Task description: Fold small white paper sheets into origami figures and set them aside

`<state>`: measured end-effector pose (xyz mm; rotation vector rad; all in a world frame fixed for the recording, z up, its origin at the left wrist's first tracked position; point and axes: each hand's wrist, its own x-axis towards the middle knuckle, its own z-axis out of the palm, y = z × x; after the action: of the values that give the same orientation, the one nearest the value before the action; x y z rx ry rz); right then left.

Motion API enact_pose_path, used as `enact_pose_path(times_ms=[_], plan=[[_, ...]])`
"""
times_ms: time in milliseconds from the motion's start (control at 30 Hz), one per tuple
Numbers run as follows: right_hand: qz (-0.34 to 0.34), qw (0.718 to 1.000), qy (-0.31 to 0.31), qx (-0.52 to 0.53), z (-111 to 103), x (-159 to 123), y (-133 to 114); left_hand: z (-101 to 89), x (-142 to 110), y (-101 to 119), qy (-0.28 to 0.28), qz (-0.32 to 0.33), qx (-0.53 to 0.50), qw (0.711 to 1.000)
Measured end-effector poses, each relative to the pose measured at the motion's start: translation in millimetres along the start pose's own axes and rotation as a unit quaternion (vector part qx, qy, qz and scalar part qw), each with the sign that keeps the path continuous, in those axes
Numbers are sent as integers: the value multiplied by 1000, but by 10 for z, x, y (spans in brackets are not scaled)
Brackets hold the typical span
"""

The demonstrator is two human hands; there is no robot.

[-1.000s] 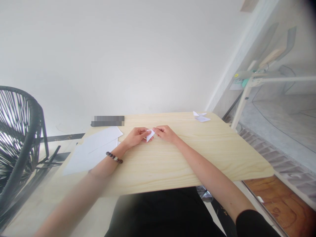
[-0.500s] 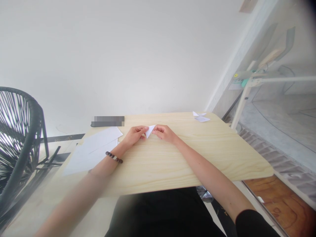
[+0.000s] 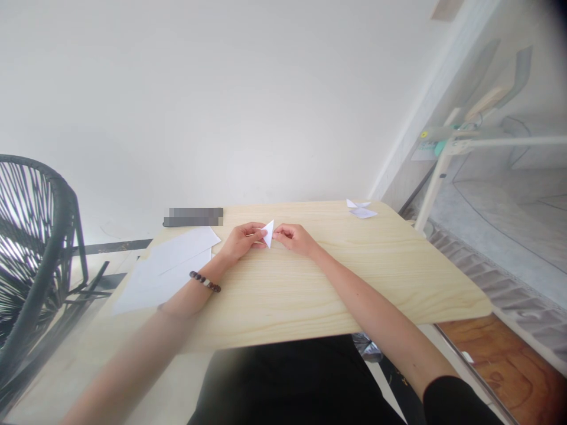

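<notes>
A small piece of white paper (image 3: 269,234), folded into a triangle, is held just above the table in the middle. My left hand (image 3: 243,242) pinches its left side, with the thumb on top and the fingers behind. On the other side, my right hand (image 3: 293,238) has its thumb and fingertips pressed together close by the paper's right edge. Whether those fingertips touch the paper or hold something small, I cannot tell. Two folded white paper pieces (image 3: 364,212) lie at the table's far right corner, one overlapping the other.
White paper sheets (image 3: 177,260) lie on the left of the wooden table (image 3: 336,295), partly under my left forearm. A dark, pixelated object (image 3: 194,217) sits at the back left edge. A woven chair (image 3: 62,195) stands to the left, and a pale metal frame (image 3: 432,198) to the right.
The folded paper has turned in my left hand, so its upper tip points more upward and its right edge stands steeper. Both hands have stayed almost in place.
</notes>
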<state>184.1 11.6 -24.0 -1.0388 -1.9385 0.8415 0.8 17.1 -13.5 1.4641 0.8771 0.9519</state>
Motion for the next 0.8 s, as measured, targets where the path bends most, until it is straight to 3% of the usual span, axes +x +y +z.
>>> enact_pose_path(times_ms=[800], plan=[[7, 1000, -22, -2, -21, -8, -5, 6, 7, -1, 3, -22, -6, 1000]])
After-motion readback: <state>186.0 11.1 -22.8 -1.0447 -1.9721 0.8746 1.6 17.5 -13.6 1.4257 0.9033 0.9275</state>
